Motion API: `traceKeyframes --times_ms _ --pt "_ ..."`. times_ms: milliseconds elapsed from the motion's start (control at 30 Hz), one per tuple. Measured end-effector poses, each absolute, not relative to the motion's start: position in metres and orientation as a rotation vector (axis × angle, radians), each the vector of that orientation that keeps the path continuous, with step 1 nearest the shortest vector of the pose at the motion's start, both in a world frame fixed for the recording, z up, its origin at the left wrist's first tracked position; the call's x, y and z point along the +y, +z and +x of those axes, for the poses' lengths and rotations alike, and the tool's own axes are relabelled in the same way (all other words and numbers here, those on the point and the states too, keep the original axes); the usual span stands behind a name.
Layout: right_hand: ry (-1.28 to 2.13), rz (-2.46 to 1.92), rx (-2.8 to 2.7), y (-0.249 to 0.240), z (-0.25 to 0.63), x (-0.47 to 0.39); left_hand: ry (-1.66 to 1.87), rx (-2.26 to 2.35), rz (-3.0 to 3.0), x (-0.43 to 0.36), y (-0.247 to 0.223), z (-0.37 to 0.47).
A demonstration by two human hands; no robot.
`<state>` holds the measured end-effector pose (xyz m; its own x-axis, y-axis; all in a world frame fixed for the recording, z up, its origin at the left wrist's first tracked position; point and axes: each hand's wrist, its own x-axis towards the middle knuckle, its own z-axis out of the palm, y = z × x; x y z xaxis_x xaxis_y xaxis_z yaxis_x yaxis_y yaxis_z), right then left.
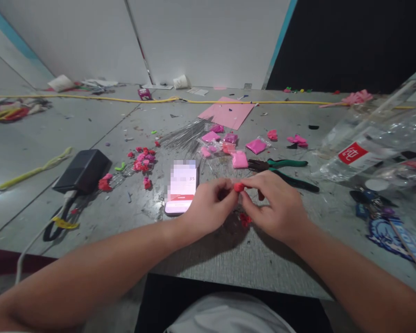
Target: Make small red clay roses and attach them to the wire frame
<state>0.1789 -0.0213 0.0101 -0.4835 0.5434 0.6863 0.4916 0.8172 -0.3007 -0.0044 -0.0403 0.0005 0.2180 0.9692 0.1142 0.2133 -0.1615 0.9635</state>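
Between my fingertips, just in front of my chest, is a small red flower-like piece (239, 187). My right hand (277, 203) pinches it from the right with thumb and index finger. Fingers closed, my left hand (213, 203) presses at its left side; whether a wire runs inside that grip is hidden. Below the hands lie red bits (245, 219) on the grey table (180, 259). A phone (182, 185) with its screen lit rests by my left hand. Green-handled pliers (286, 164) lie beyond my right hand, near a pink packet (240, 159).
Thin wires (187, 134) fan out toward a pink sheet (227, 112). Finished-looking red and pink flowers (143, 159) cluster left of the phone. A black power adapter (81, 171) with a cable sits further left. Plastic bottles (360, 148) and a blue keychain (390, 236) are at right.
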Motion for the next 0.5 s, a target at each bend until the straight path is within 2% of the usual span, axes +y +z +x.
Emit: traceKeyframes --times_ms 133,200,333,500 --pt "-0.181 -0.707 -2.219 0.0147 0.1811 -0.0171 1.047 1.203 1.638 -0.0389 0.0028 -0.0057" --pt "-0.187 -0.665 -2.273 0.0149 0.1826 -0.0145 1.035 1.224 1.683 -0.0383 0.0039 -0.0060" --pt "0.070 -0.671 -2.246 0.0126 0.1853 -0.0121 1.057 1.239 1.723 -0.0389 0.0042 -0.0050" --pt "0.568 -0.916 -2.042 0.0079 0.1836 -0.0171 1.040 1.178 1.744 -0.0404 0.0016 -0.0046"
